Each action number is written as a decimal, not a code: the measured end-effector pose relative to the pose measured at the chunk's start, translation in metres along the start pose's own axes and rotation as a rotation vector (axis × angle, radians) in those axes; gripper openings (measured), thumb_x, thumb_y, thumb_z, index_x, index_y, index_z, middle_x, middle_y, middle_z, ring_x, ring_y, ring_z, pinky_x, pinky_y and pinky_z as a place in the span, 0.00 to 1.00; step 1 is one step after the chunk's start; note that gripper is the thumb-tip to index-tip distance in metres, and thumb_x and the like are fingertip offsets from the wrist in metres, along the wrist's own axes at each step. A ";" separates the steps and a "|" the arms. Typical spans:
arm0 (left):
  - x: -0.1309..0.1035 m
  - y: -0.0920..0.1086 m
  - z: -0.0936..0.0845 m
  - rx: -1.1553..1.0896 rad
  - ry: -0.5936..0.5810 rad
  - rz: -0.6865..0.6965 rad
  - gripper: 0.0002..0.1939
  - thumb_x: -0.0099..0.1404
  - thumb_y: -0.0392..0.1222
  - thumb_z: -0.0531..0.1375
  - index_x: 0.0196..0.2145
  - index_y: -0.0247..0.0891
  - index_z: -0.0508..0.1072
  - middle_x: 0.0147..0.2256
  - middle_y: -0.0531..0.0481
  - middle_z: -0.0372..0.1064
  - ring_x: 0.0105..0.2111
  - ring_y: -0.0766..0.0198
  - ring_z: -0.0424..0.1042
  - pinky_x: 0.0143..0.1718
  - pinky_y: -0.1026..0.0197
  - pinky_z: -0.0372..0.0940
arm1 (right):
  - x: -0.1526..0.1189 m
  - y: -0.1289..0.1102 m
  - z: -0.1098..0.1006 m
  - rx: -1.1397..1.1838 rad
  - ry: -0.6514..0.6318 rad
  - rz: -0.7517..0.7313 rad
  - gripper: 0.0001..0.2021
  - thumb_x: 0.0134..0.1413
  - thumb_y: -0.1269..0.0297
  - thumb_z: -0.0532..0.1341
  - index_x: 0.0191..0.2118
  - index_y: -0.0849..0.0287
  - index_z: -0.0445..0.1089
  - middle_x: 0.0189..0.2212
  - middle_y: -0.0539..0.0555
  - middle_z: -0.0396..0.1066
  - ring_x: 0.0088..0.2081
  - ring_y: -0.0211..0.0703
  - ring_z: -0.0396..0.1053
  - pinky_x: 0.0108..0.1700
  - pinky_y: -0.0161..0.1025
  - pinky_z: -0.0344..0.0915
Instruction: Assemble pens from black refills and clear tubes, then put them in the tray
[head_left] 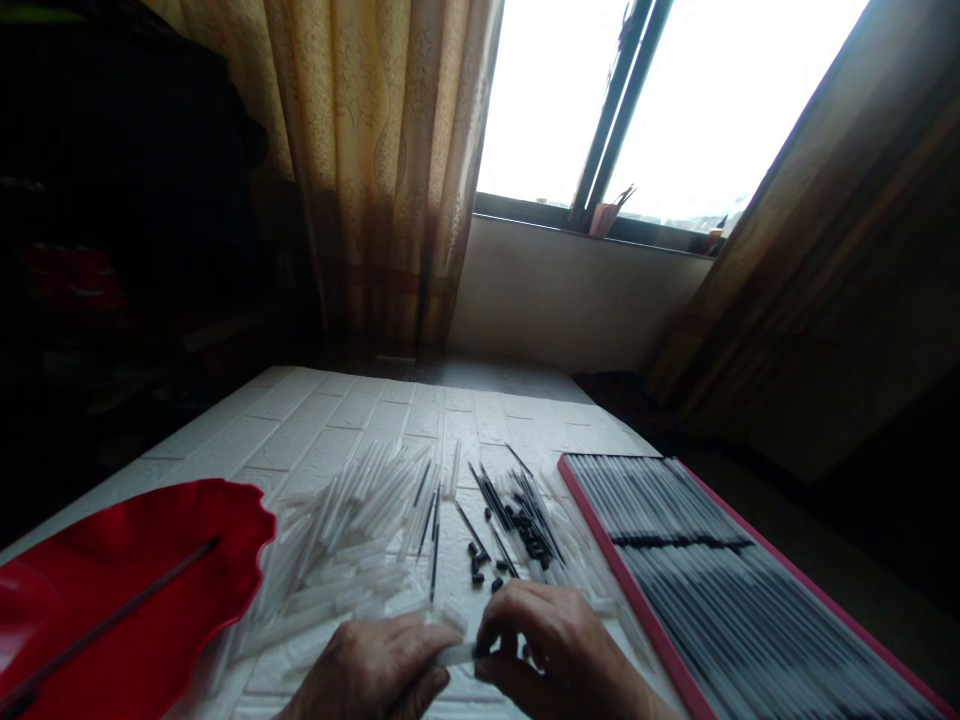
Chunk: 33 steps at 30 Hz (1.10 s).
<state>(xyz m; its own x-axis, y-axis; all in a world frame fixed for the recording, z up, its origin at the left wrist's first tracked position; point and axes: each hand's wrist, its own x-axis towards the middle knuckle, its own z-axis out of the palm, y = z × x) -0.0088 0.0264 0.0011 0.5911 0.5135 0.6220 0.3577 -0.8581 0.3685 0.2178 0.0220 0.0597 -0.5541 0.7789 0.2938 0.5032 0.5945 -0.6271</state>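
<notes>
Hands: 2, bare, low at the near edge; left hand (375, 665) and right hand (559, 645) meet over 1 pale tube (454, 655), each with a narrow pinch.
White brick-patterned table: the surface (292, 420) under it all, with the pale tube just above its near part.
Pink-rimmed tray: on the right (628, 590), packed with slim pens in 2 rows; it looks awkward to shift loaded, and I'd grip it by 2 opposite rims.
Red scalloped dish: on the left (165, 510), 1 dark rod (112, 622) lying across it; thin and stiff by the look, best lifted at the rim.
Clear tubes: loose heap (330, 540) left of centre; light, smooth, probably slippery and quick to roll, easiest pinched mid-length.
Dark refills: slim sticks (491, 495) past the hands; likely stiffish but bendable, safest held near the middle.
Pale tube: between the 2 hands, blurred; surely feather-light, firm enough for fingertips, best held close to the end being worked.
Black caps: small and scattered (532, 540); hard-looking, wanting 2 fingertips.
Dark end piece: at the tube's right end (478, 651); I can't tell whether it's separate.
Wrists: both low, angled inward.
Left fingers: thumb below, forefinger along the tube's left part.
Right fingers: curled, thumb and forefinger closed on the dark end piece.
</notes>
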 end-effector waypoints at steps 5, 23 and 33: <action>0.000 0.000 0.001 -0.008 -0.012 -0.003 0.13 0.75 0.43 0.46 0.47 0.41 0.69 0.31 0.50 0.77 0.28 0.63 0.79 0.29 0.69 0.71 | -0.001 0.002 0.002 -0.074 0.002 0.016 0.03 0.50 0.68 0.65 0.29 0.58 0.70 0.24 0.50 0.73 0.24 0.37 0.71 0.28 0.30 0.61; 0.004 0.002 -0.002 0.003 0.023 0.019 0.12 0.75 0.43 0.46 0.47 0.41 0.67 0.31 0.51 0.77 0.27 0.64 0.79 0.27 0.69 0.69 | 0.001 0.004 0.012 -0.259 0.081 -0.007 0.15 0.61 0.64 0.54 0.22 0.58 0.66 0.18 0.50 0.70 0.21 0.37 0.70 0.25 0.32 0.54; 0.003 0.002 -0.003 -0.106 -0.036 -0.072 0.11 0.72 0.38 0.51 0.49 0.43 0.68 0.34 0.52 0.78 0.33 0.64 0.80 0.33 0.70 0.70 | 0.001 0.001 0.002 -0.018 0.034 -0.041 0.04 0.54 0.72 0.58 0.33 0.58 0.69 0.26 0.50 0.73 0.26 0.36 0.72 0.30 0.29 0.63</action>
<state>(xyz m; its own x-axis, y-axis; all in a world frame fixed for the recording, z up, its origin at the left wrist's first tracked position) -0.0088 0.0266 0.0058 0.5927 0.5718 0.5672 0.3226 -0.8138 0.4834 0.2168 0.0232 0.0579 -0.5516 0.7600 0.3436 0.4925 0.6293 -0.6012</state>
